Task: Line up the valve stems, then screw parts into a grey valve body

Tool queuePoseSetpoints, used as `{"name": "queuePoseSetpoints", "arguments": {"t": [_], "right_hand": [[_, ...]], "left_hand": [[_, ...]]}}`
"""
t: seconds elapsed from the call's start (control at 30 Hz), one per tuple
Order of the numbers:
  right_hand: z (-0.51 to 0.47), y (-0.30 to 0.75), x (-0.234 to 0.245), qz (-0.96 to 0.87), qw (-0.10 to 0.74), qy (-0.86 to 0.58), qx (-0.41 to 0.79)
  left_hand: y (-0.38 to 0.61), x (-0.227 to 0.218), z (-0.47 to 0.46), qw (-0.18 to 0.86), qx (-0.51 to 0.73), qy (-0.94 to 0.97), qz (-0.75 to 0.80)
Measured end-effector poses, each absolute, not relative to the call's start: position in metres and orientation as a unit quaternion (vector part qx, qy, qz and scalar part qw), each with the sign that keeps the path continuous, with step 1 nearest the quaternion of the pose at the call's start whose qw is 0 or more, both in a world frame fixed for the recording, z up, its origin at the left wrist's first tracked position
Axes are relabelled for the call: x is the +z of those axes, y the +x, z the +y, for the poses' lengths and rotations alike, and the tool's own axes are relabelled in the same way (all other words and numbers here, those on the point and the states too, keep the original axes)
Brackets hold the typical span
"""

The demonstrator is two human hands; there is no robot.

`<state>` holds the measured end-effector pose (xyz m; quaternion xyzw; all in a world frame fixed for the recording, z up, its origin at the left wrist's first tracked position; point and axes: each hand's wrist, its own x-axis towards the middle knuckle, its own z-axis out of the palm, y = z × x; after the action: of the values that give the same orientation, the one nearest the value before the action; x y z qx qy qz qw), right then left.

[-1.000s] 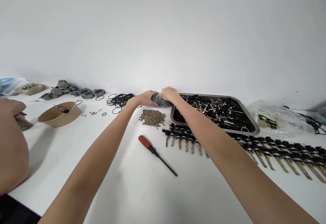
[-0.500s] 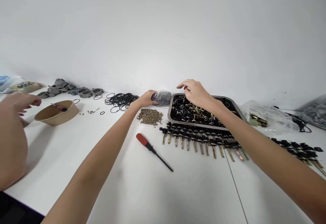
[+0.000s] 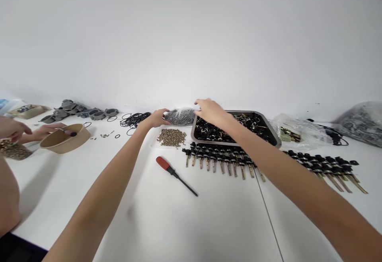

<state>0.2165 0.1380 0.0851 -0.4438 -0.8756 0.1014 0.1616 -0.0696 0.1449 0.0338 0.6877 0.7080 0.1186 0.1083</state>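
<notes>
Both my arms reach to the back of the white table. My left hand [image 3: 156, 118] grips the left end of a clear plastic bag of small dark parts [image 3: 180, 116] lying by the wall. My right hand [image 3: 210, 111] hovers at the bag's right end, above the near-left corner of a metal tray [image 3: 276, 136] of black and brass parts; its fingers are curled and touch the bag. A heap of small brass pieces [image 3: 172, 136] lies just in front of the bag.
A red-handled screwdriver [image 3: 174, 169] lies mid-table. A row of black-headed brass keys [image 3: 222, 159] runs before the tray, more at right [image 3: 326, 165]. Black rings [image 3: 134, 119], grey housings [image 3: 77, 110], plastic bags [image 3: 298, 132]. Another person's hands [image 3: 18, 131] work by a paper bowl [image 3: 64, 138].
My right hand left the bag, lifted over the tray, then came back down to the bag's right end. The other person's hands moved toward the paper bowl. The view shifted a little.
</notes>
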Motion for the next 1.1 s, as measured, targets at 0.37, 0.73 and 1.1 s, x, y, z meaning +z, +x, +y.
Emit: {"name": "queuePoseSetpoints", "arguments": {"t": [0.37,0.73,1.1], "right_hand": [[0.153,0.131,0.041,-0.895,0.074,-0.438,-0.034],[0.137,0.186,0.062,-0.9,0.152,-0.406,0.036],[0.033,0.423,-0.008,-0.787,0.334,-0.515,0.066]], "left_hand": [[-0.074,0.017,0.164,0.059,0.147,0.699,0.697],[-0.076,0.009,0.126,0.044,0.214,0.719,0.66],[-0.068,-0.019,0.034,-0.01,0.41,0.683,0.604]]}}
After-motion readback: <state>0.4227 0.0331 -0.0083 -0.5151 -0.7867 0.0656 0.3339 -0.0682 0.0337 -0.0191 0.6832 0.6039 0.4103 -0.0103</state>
